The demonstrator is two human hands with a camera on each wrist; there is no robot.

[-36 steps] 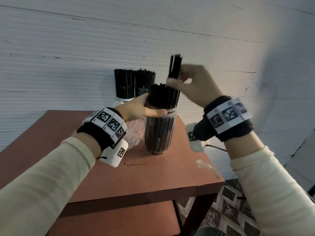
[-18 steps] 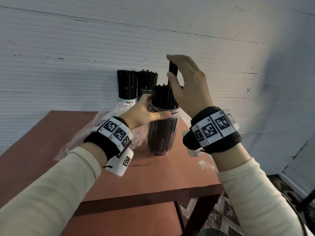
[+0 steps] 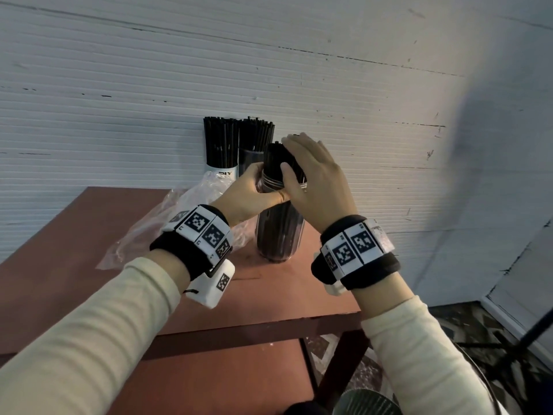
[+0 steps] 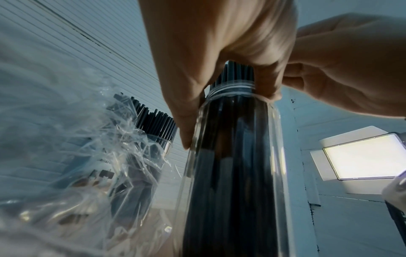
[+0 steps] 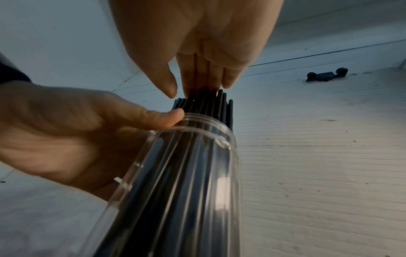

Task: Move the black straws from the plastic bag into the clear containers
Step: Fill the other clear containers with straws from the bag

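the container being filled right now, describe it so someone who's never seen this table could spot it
On the reddish-brown table against the white ribbed wall, three straw-filled containers stand near the back edge. The one meant is the clear container nearest the person. Unlike the two behind it, the left hand grips its neck while the right hand lies flat on its black straws.

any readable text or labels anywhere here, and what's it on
"DIY": on the white label of the back left container, partly behind the plastic bag.
Print seen through the bag in the left wrist view: too blurred to read.
Wristband markers: black-and-white patterns; small letters beside them unreadable.
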